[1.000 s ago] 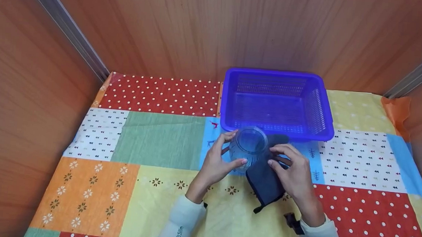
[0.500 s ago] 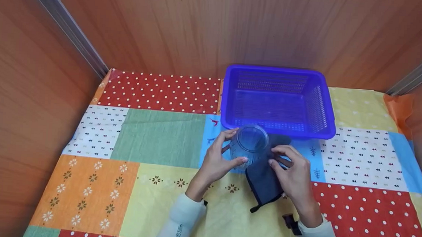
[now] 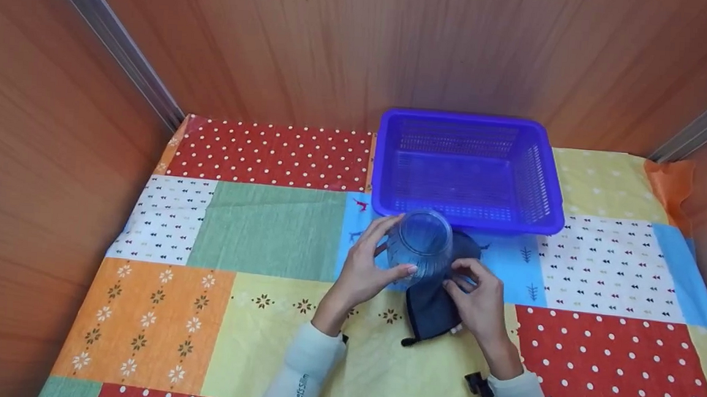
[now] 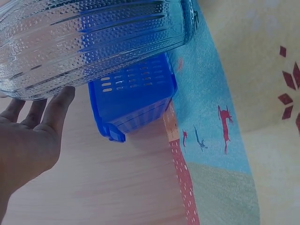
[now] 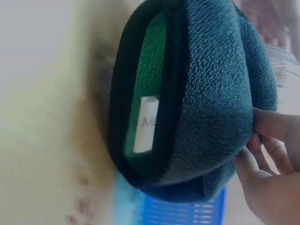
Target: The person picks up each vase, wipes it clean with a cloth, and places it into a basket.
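A clear ribbed glass jar (image 3: 408,254) stands upright near the basket, its round mouth facing up. My left hand (image 3: 362,276) grips the jar from the left, thumb in front and fingers along the far side. In the left wrist view the textured wall of the jar (image 4: 108,47) rests against my fingertips. Dark grey with black edging, a cloth (image 3: 434,308) lies against the right side of the jar. My right hand (image 3: 481,298) pinches it between thumb and fingers. The right wrist view shows the cloth (image 5: 211,108) folded over, with a green underside and a white label.
A purple-blue plastic basket (image 3: 467,223) with slotted walls stands just behind the jar. A patchwork tablecloth (image 3: 271,233) covers the table. Wood-patterned panels (image 3: 313,49) rise at the back and both sides. Orange fabric (image 3: 670,187) bunches at the back right corner.
My right hand has shifted slightly left and toward me, and the cloth's lower corner has swung left. The jar and my left hand have hardly moved.
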Demonstrator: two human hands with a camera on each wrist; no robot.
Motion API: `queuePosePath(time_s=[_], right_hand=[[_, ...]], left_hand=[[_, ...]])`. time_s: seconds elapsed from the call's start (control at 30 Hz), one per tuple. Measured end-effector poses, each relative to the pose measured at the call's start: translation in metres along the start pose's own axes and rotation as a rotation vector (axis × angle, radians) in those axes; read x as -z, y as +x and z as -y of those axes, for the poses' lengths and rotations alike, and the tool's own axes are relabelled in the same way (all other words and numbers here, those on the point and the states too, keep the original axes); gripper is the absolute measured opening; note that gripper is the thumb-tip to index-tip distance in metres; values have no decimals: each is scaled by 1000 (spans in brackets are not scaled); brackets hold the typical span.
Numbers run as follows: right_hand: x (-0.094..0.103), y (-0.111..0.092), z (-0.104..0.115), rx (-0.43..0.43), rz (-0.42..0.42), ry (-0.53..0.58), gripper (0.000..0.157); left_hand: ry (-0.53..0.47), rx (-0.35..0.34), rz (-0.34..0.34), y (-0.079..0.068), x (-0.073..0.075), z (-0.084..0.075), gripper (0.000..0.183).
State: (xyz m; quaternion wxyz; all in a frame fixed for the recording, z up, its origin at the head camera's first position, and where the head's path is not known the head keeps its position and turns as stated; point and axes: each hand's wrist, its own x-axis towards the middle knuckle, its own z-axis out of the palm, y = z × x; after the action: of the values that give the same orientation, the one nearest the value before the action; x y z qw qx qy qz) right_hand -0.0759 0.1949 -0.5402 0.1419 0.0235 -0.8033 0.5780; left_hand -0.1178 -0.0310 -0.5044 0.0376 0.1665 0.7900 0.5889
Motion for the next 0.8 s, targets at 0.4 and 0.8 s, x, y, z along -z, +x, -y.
queuePosePath(time_s=[0.4,0.8], right_hand=[[-11,-1,-11,-33,12,-14,25],[0,-4,17,62,-74,99,24]], left_hand=[[24,-18,-4,1,4,0,85],[-1,-22,-1,0,1,1,84]])
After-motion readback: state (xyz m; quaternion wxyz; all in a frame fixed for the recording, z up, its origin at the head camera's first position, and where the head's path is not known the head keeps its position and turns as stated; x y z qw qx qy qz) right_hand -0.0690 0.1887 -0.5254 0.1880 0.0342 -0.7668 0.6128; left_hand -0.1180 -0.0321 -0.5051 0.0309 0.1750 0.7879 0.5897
